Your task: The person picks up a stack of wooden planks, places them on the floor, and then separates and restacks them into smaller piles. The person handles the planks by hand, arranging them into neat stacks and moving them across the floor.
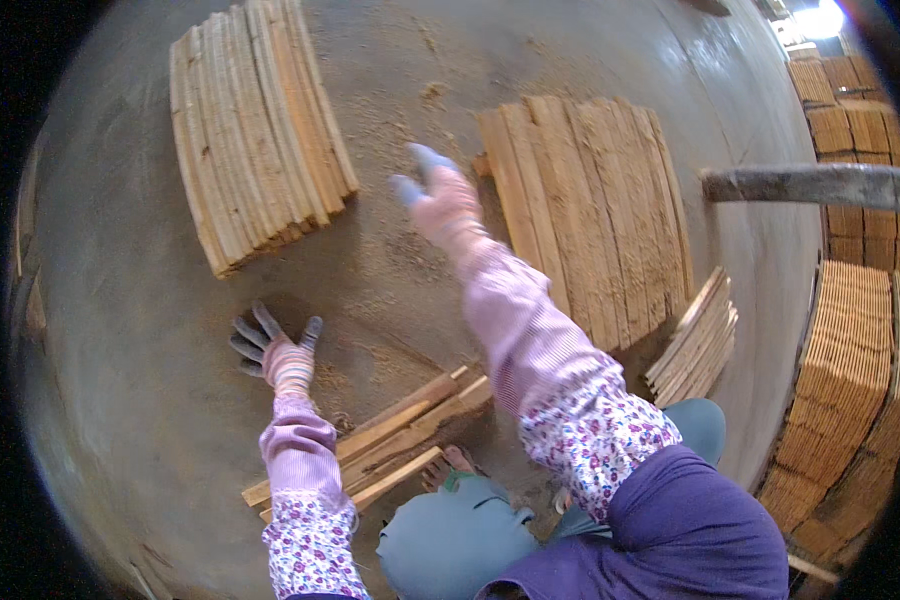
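Note:
My left hand, in a grey-fingered glove, is above the concrete floor with its fingers spread and nothing in them. It is just below the near end of a stack of long wooden slats at the far left. My right hand reaches forward, thumb and fingers apart, holding nothing that shows. Beside it on the right lies a broad stack of sawdust-covered boards. Several loose wooden strips lie at an angle between my left forearm and my knees.
A small bundle of thin slats lies by my right knee. At the right edge stand tall piles of stacked wood. A grey bar juts in from the right. Sawdust is scattered over the floor between the stacks.

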Motion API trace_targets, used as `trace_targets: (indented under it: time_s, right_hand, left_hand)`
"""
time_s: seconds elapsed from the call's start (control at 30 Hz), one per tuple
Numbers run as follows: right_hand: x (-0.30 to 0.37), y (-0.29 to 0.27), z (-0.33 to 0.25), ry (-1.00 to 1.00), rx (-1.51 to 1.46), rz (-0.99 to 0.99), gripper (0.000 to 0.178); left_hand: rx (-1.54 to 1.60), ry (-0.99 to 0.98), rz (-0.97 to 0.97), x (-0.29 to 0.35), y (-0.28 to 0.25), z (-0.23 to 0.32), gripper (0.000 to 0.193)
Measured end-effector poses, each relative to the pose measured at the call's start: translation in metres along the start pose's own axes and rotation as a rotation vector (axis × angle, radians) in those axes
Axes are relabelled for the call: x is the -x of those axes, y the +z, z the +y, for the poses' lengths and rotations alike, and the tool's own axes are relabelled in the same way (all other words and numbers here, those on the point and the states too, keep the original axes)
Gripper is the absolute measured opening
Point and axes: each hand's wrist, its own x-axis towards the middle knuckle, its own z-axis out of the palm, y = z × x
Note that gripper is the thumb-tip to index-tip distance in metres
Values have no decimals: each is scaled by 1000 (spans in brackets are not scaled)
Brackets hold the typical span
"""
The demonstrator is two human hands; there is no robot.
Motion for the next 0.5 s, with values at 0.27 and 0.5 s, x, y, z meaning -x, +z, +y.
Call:
trace_targets:
  time_s: [0.27,0.5]
  right_hand:
    - [196,-207,266,422,-81,646,36]
    - [272,-195,205,345,461,-153,88]
  left_hand:
    - [-16,12,162,-2,15,2,115]
    - [487,816,377,106,19,104,56]
